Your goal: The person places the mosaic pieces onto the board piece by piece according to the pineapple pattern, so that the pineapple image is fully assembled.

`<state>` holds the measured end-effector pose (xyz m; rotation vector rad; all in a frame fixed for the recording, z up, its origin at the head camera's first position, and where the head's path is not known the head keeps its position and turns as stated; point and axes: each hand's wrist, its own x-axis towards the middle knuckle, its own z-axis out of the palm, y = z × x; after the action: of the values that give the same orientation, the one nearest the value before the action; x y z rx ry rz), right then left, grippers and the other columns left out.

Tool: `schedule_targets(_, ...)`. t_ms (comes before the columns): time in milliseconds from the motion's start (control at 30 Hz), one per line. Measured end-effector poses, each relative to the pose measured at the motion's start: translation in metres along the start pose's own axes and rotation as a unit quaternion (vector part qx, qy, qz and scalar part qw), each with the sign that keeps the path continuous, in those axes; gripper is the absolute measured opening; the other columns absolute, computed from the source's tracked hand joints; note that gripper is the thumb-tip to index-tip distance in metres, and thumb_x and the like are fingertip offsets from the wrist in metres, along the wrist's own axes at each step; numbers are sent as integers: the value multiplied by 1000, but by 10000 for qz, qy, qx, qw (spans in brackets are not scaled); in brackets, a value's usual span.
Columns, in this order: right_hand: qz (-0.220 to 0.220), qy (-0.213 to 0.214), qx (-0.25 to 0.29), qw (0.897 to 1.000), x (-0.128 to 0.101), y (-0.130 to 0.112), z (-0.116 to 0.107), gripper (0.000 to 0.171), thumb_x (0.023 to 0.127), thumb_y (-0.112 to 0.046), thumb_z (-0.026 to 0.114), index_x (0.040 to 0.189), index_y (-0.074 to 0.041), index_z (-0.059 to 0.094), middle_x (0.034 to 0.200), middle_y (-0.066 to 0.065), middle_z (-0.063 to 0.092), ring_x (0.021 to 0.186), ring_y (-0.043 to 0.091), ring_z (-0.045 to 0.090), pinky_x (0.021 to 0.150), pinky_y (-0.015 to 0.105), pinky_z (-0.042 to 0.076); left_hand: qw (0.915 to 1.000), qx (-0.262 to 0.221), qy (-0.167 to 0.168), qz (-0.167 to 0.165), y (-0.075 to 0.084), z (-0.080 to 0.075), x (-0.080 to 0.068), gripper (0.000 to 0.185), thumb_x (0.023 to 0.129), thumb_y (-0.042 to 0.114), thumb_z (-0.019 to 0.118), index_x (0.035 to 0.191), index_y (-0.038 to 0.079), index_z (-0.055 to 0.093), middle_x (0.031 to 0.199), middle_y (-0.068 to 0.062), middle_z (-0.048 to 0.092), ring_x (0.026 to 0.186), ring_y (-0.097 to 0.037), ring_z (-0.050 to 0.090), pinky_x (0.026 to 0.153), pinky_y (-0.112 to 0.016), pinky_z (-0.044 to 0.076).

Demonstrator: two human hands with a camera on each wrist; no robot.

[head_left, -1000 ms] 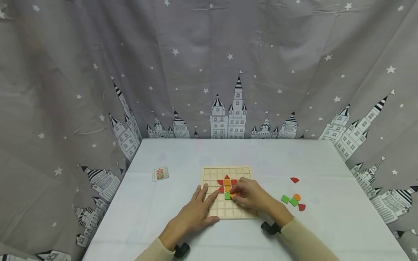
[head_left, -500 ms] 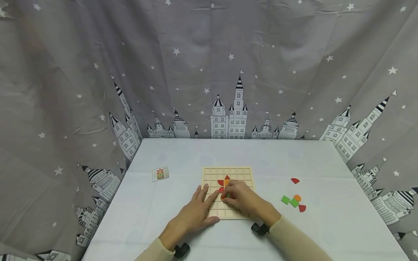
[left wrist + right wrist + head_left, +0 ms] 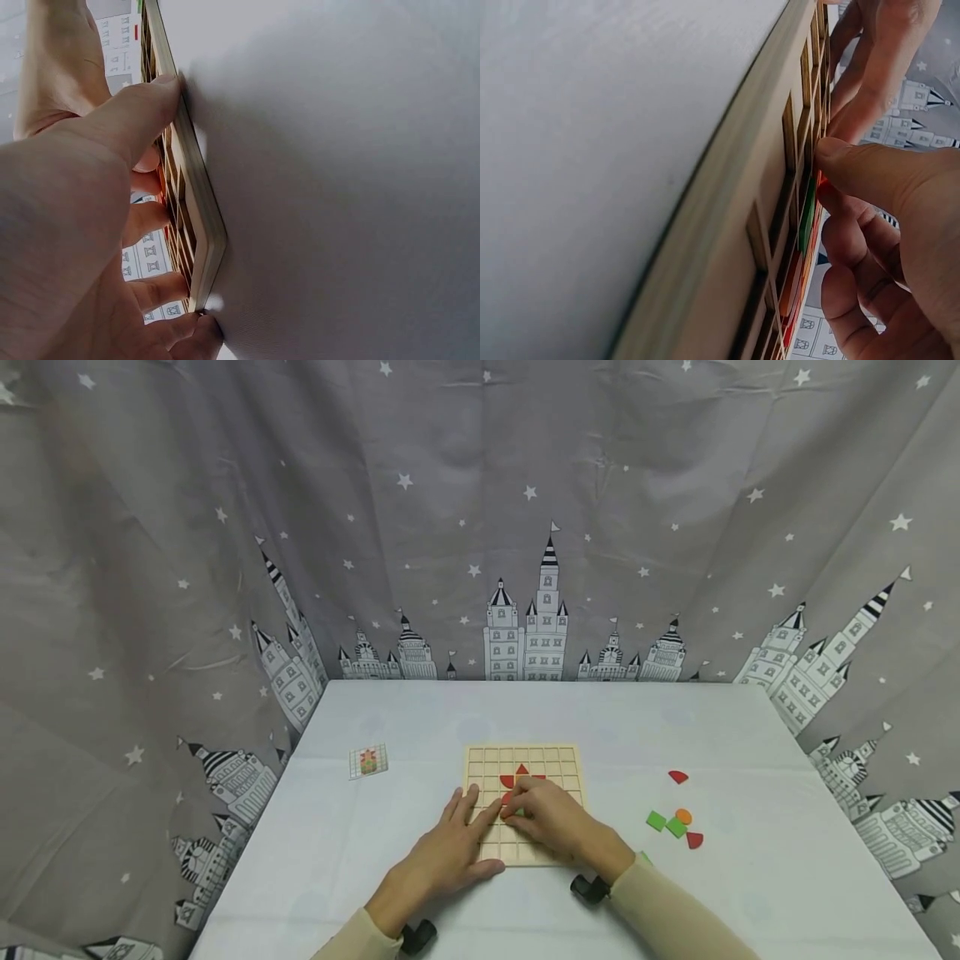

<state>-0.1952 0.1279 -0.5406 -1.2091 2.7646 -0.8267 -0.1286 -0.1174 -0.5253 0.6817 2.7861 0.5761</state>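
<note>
A square wooden grid board (image 3: 562, 758) lies on the white table. Its raised cells hold several red pieces, the red triangle (image 3: 522, 769) topmost. My left hand (image 3: 444, 850) rests with spread fingers on the board's left side, its thumb (image 3: 154, 101) along the near edge. Over the middle of the board, my right hand (image 3: 557, 818) pinches a small orange piece (image 3: 823, 181) between thumb and curled fingers, low against the grid. Beside it a green square (image 3: 808, 210) sits in a cell. The right hand hides most of the middle pieces; the held piece's shape is mostly covered.
A small pattern card (image 3: 368, 762) lies to the left. On the right are loose pieces: a red piece (image 3: 678, 777), an orange disc (image 3: 682, 817), green squares (image 3: 677, 827) and another red piece (image 3: 694, 840). A green edge (image 3: 645, 858) shows beside the right sleeve.
My right hand has moved left across the board with the orange piece, from right of the green square to its left. A green edge has appeared beside the sleeve. The left hand stays put.
</note>
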Motion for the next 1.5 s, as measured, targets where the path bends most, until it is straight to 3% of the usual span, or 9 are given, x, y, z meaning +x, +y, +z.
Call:
schedule_targets(433, 85, -62, 75, 9999, 3, 0, -1, 14, 104, -16, 91, 118, -13, 94, 112, -5, 76, 98, 11, 69, 91, 27, 62, 10000, 9, 52, -24, -1, 0, 0, 95, 107, 58, 82, 182, 15, 42, 189, -32, 28, 175, -62, 29, 102, -72, 67)
schedule_targets(600, -21, 15, 93, 10000, 2, 1, -2, 13, 103, -16, 91, 116, -13, 94, 111, -5, 77, 98, 12, 71, 91, 29, 62, 10000, -7, 74, -18, -2, 2, 1, 94, 108, 56, 81, 182, 16, 41, 190, -31, 27, 175, -62, 28, 104, -71, 67)
schedule_targets(900, 157, 262, 11, 9995, -9, 3, -13, 11, 104, -17, 90, 115, -15, 94, 111, -5, 75, 94, 13, 69, 86, 26, 60, 9999, 42, 106, -17, -2, 2, 0, 95, 107, 59, 81, 182, 16, 41, 190, -32, 28, 175, -62, 30, 108, -71, 65)
schedule_targets(1100, 294, 580, -236, 9976, -25, 14, -23, 10, 101, -15, 93, 111, -13, 94, 107, -3, 77, 90, 7, 68, 81, 25, 62, 9999, 47, 134, -55, -2, 2, 1, 95, 105, 57, 84, 181, 17, 44, 189, -32, 29, 174, -62, 32, 112, -71, 63)
schedule_targets(1333, 966, 760, -43, 9924, -56, 30, -38, 11, 100, -15, 94, 112, -14, 94, 109, -7, 76, 91, 6, 66, 82, 24, 60, 9998, -8, 111, -135, -1, 4, 0, 94, 104, 55, 86, 180, 16, 46, 189, -32, 30, 174, -61, 31, 114, -72, 62)
schedule_targets(1500, 1114, 1113, 47, 9875, -80, 48, -48, 18, 95, -6, 96, 112, -11, 93, 107, -4, 78, 85, 5, 64, 75, 22, 57, 9999, -30, 97, -137, -1, 4, 0, 95, 104, 55, 86, 180, 16, 45, 189, -31, 30, 175, -60, 31, 115, -72, 62)
